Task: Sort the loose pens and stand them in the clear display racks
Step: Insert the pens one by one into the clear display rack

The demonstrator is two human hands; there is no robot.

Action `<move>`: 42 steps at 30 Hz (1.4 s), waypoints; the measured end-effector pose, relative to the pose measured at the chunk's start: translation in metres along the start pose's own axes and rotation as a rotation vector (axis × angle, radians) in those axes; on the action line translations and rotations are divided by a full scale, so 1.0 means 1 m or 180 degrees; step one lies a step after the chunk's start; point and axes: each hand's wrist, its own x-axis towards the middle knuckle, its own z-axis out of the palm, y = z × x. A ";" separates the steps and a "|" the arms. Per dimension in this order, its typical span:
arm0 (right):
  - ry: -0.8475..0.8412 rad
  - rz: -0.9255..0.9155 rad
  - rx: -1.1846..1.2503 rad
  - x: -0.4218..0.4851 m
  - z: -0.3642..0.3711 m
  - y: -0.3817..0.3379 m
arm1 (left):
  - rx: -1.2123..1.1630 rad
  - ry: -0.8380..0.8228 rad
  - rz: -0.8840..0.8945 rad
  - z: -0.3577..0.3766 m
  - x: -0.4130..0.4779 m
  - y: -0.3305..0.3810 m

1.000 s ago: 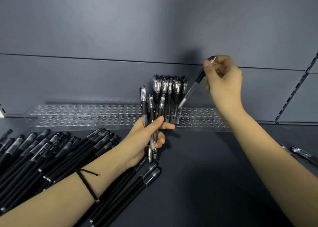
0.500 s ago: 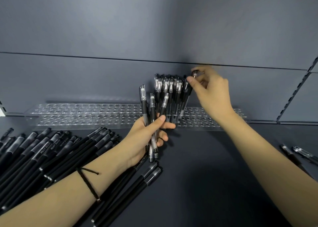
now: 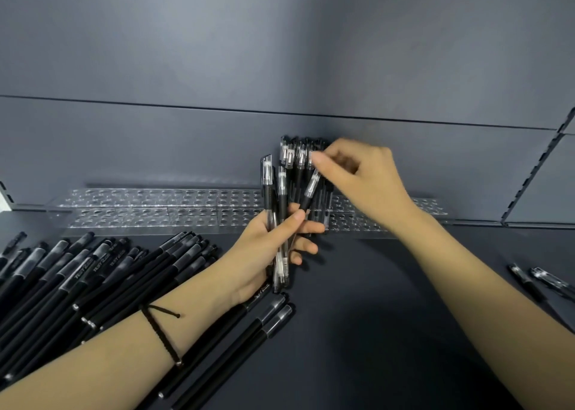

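Dim, even light; soft brighter patch on the wall (image 3: 217, 36) above the clear rack (image 3: 155, 210).
We see motion blur on the right hand (image 3: 367, 179) just above the rack's right part; rest fairly sharp. Faint glints on rack holes & on clear caps of the held pens (image 3: 281, 198) in front of it. Soft arm shadows darken the shelf (image 3: 357, 300) below the rack. Wide-angle bend: wall seam above the rack bows twd the edges.

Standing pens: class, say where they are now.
Head view, just right of centre: the standing pens stand in the rack by the back wall, behind the bundle in the left hand, with the right hand overlapping their right side.
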 end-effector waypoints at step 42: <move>0.1019 0.0771 0.0126 0.002 0.000 0.038 | -0.0050 0.0049 -0.0121 0.000 0.003 -0.003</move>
